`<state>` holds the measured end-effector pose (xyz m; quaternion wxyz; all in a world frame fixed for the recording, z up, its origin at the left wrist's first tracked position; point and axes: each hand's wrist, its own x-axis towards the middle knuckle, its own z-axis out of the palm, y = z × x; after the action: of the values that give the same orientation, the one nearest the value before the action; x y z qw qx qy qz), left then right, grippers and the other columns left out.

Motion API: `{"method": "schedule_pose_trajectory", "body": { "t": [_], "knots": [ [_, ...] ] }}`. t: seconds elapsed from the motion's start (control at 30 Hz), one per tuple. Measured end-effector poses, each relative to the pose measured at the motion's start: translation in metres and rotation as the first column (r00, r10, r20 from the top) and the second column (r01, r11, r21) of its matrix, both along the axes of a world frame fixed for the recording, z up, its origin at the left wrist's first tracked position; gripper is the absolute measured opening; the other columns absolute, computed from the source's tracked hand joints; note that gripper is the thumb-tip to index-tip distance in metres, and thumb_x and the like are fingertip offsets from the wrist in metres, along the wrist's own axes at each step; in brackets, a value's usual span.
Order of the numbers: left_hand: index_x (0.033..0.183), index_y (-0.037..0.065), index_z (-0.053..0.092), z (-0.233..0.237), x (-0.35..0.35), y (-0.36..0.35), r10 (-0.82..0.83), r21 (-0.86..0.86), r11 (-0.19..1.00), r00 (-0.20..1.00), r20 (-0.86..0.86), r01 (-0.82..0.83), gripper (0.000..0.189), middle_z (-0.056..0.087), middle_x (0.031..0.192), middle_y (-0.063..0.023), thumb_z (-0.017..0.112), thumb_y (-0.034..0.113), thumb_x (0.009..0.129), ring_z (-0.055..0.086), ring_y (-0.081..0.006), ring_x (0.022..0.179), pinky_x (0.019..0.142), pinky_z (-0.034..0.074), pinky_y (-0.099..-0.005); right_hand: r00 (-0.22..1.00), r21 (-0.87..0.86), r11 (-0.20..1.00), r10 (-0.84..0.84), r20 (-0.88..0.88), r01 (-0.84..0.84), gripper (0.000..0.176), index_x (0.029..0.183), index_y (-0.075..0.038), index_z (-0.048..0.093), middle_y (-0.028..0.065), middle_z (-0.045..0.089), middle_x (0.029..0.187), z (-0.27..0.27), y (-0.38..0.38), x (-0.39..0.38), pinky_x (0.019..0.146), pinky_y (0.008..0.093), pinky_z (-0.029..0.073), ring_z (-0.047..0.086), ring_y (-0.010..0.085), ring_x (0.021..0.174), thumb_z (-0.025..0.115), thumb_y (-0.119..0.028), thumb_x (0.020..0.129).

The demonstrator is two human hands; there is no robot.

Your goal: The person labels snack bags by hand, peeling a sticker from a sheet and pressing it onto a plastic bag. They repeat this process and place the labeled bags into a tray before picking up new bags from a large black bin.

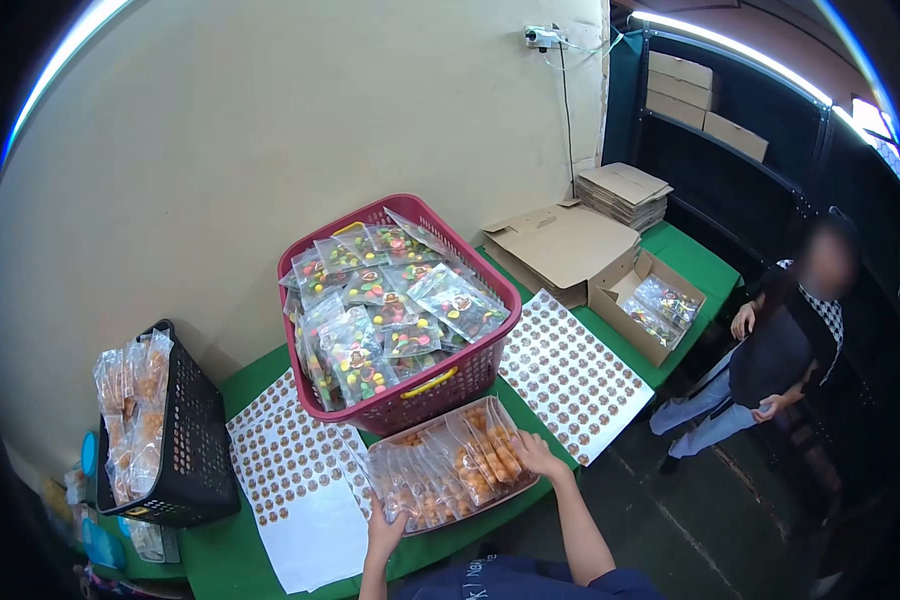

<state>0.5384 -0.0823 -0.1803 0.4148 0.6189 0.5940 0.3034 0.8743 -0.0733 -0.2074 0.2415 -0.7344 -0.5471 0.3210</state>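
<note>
my left grip point(384, 530) holding a shallow tray point(505, 500) by its corner, my right grip point(538, 456) touching the other end, closure unclear, bagged orange snacks point(465, 465) between

Looks like a small packing workshop, this: bagged snacks point(475, 475) in rows, a heaped basket point(480, 365), sheets of round labels point(575, 375), flattened cartons point(625, 190) piled up, shelved boxes point(680, 73) beyond!

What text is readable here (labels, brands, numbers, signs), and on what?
Navy shirt: partial lettering, possibly "Ne"; rest unreadable.
Sticker sheets: round prints too small to read.
Colourful packets: labels too small to read.
Orange-brown packets: no readable text.
No other readable text, numbers or signs.
</note>
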Motion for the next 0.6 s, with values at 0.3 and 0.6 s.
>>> {"method": "schedule_pose_trajectory", "body": {
  "t": [0.3, 0.6],
  "knots": [
    [0.132, -0.008, 0.006, -0.029, -0.010, 0.006, 0.044, 0.154, 0.987, 0.999, -0.017, -0.041, 0.091, 0.033, 0.124, -0.0331, 0.065, 0.026, 0.072, 0.040, -0.0345, 0.114, 0.093, 0.033, -0.0334, 0.948, 0.192, 0.938, -0.252, -0.196, 0.290, 0.061, 0.125, 0.004, 0.032, 0.0281, 0.041, 0.120, 0.012, 0.000, 0.006, 0.094, 0.0379, 0.031, 0.039, 0.0354, 0.114, 0.041, -0.042, 0.087],
    [0.130, -0.011, 0.007, -0.025, 0.000, -0.002, -0.038, 0.049, 0.998, 0.999, 0.036, 0.037, 0.069, 0.028, 0.130, -0.0294, 0.048, 0.021, 0.085, 0.028, -0.0332, 0.123, 0.100, 0.022, -0.0326, 0.990, 0.189, 0.976, -0.090, -0.107, 0.109, 0.051, 0.122, 0.005, 0.033, 0.0256, 0.045, 0.117, 0.011, -0.001, -0.015, 0.092, 0.0353, 0.033, 0.044, 0.0346, 0.109, 0.043, -0.032, 0.087]
  ]
}}
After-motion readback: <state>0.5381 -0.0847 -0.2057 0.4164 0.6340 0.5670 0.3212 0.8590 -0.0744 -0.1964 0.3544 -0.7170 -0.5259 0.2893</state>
